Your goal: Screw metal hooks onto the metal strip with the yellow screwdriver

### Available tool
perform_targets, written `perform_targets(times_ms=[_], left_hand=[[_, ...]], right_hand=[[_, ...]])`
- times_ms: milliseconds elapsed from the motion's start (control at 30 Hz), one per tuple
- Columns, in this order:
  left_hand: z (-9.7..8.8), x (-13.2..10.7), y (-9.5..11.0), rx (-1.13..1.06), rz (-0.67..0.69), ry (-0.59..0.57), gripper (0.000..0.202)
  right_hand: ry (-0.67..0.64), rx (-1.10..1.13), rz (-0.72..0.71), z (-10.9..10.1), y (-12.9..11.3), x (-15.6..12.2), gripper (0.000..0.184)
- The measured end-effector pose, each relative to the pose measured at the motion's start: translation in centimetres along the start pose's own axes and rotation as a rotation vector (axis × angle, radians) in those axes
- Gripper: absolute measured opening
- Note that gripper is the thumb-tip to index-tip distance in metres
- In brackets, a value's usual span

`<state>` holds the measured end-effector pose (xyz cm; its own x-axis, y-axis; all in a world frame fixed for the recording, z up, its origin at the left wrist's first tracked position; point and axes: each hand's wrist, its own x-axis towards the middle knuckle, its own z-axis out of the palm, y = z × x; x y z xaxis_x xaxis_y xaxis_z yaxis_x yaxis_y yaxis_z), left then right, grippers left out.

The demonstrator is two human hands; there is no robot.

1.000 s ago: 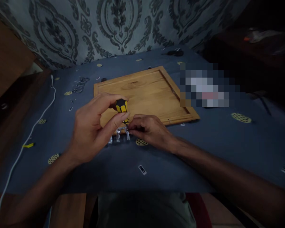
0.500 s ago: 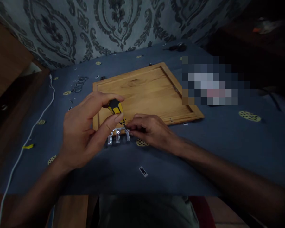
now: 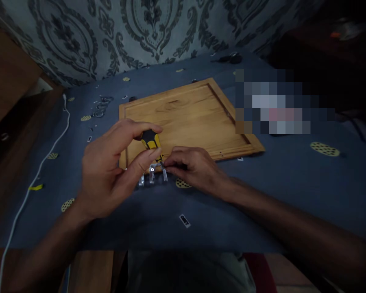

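My left hand (image 3: pixel 105 162) is closed around the black and yellow handle of a short screwdriver (image 3: pixel 151 140), thumb and fingers on either side of it. The screwdriver points down at the right end of a metal hook rack (image 3: pixel 152 174), on the near edge of a wooden board (image 3: pixel 177 118). A bright screw head shows on the rack's middle hook; my left thumb partly covers the left side. My right hand (image 3: pixel 195 167) is pinched beside the screwdriver's tip, against the rack's right end. What its fingertips hold, if anything, is hidden.
Several loose metal hooks (image 3: pixel 102 106) lie on the blue patterned cloth (image 3: pixel 134 228) behind my left hand. A white cable (image 3: pixel 33 177) runs down the left side. A dark object (image 3: pixel 232 58) lies by the wall. A pixelated area covers something at the right.
The screwdriver has shifted slightly down and right, and its tip now covers the screw at the rack's right hook. Both hands keep nearly the same pose. The view has moved a little.
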<state>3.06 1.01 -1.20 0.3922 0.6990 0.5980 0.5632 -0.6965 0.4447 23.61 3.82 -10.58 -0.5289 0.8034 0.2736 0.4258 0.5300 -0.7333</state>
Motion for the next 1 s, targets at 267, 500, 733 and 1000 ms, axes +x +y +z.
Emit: perform_targets(times_ms=[267, 500, 733, 1000], left_hand=[[0.01, -0.04, 0.03, 0.021, 0.001, -0.001, 0.025], [0.07, -0.04, 0.0, 0.012, 0.012, -0.004, 0.025], [0.22, -0.16, 0.03, 0.015, 0.032, 0.041, 0.033], [0.34, -0.34, 0.21, 0.01, 0.028, 0.053, 0.029]], right_hand=[[0.003, 0.007, 0.017, 0.13, 0.05, -0.05, 0.013], [-0.001, -0.012, 0.018, 0.07, -0.13, 0.03, 0.014], [0.006, -0.021, 0.019, -0.05, -0.29, -0.02, 0.012], [-0.009, -0.014, 0.026, -0.09, -0.38, 0.04, 0.012]])
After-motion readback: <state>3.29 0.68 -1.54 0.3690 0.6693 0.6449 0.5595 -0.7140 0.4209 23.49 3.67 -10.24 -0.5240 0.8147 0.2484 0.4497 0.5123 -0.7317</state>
